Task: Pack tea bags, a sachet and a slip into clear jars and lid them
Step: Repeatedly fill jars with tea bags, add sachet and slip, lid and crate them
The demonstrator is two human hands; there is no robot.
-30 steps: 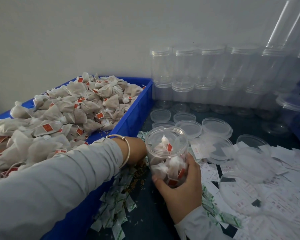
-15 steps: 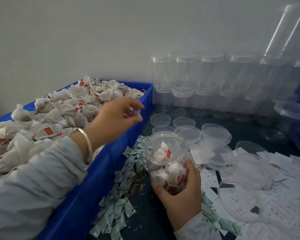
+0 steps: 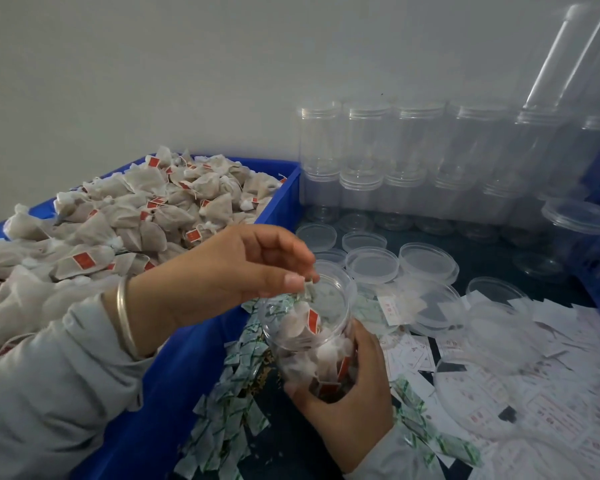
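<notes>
Two hands are busy: my right hand (image 3: 343, 403) grips the clear jar (image 3: 309, 327) of tea bags. My left hand (image 3: 243, 261) pinches a small sachet (image 3: 307, 289) over its open top.

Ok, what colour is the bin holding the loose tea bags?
Blue. The bin shows clearly in the head view, with tea bags heaped inside.

Lighting: dim, soft and even, bluish-grey cast, source not determinable, shadows faint. Glare: pale streaks along the stacked clear jars (image 3: 413, 161) far right, which look hazy and low in contrast. Sharpness: generally soft; paper slips (image 3: 551, 420) near right smeared, print unreadable; wide-angle bending at edges.
</notes>
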